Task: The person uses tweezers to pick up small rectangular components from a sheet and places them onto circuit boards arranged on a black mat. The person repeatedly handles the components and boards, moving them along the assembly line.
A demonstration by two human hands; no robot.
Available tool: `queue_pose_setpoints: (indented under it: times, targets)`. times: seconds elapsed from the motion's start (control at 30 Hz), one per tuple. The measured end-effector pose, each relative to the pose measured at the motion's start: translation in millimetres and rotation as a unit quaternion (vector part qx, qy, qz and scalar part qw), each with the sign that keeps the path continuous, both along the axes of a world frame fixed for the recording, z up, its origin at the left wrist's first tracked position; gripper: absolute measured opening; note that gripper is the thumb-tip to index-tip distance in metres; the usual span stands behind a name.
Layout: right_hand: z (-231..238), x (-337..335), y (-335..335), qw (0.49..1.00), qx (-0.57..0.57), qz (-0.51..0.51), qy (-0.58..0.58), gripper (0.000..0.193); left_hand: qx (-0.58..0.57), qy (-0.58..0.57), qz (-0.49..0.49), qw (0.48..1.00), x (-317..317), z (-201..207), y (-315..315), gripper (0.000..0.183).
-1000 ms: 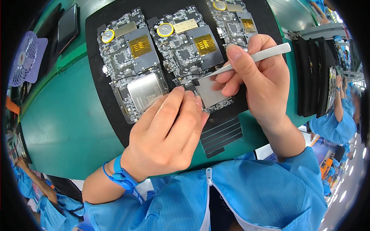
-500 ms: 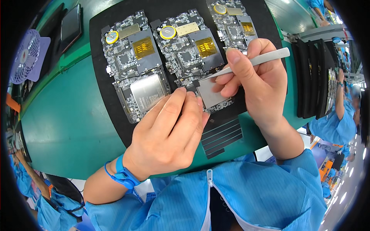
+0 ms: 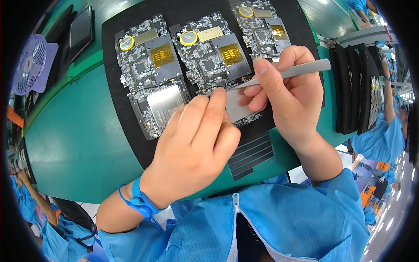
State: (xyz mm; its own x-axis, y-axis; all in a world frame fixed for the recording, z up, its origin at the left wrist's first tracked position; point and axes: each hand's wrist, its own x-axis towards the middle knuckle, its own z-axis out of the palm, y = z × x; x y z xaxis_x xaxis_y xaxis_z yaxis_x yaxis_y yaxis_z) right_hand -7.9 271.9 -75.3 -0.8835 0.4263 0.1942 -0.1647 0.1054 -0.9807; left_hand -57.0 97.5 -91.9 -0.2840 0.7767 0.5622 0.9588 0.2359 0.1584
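Three circuit boards lie side by side on a black mat (image 3: 118, 94): a left board (image 3: 131, 70), a middle board (image 3: 198, 59) and a right board (image 3: 248, 26). Each carries a yellow-rimmed coin cell and an amber film patch. My right hand (image 3: 299, 98) is closed around grey tweezers (image 3: 305, 68), whose tip points at the middle board just above its silver metal plate (image 3: 238, 111). My left hand (image 3: 187, 150) has its fingers bunched, with a fingertip at the upper left corner of that plate beside the tweezer tip. Whatever sits under those fingertips is hidden.
Dark strips (image 3: 251, 157) lie at the near edge of the green table (image 3: 74, 144). A purple fan (image 3: 29, 65) and a dark tablet-like device (image 3: 81, 32) are at the far left. Black trays (image 3: 355, 87) stand on the right. People in blue work at both sides.
My left hand's fingers have shifted slightly right and away from me, onto the spot by the tweezer tip. My right hand with the tweezers has barely moved.
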Motion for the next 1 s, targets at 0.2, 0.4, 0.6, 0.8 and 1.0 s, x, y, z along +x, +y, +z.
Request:
queue_pose_setpoints:
  times: [0.2,0.4,0.6,0.8,1.0]
  targets:
    - [-5.4,6.8,1.9,0.996,-0.035,0.018,0.078,0.023,-0.06,0.064,0.062,0.994,24.8,0.6,0.9,0.022]
    - [-13.8,9.0,-5.2,0.993,-0.012,0.046,0.109,0.025,-0.025,0.072,0.046,0.996,24.7,-5.6,-5.7,0.027]
    - [-18.6,7.8,-6.9,0.987,0.09,0.041,0.13,0.024,-0.028,0.084,0.042,0.995,22.4,-2.1,-4.9,0.027]
    - [-12.0,23.9,-4.1,0.974,0.192,0.032,0.116,0.024,-0.039,0.069,-0.025,0.997,24.1,10.0,-13.5,0.025]
    - [3.0,104.9,-2.1,0.989,-0.108,0.016,-0.103,0.022,-0.105,-0.063,-0.26,0.958,54.4,-9.8,-35.7,0.027]
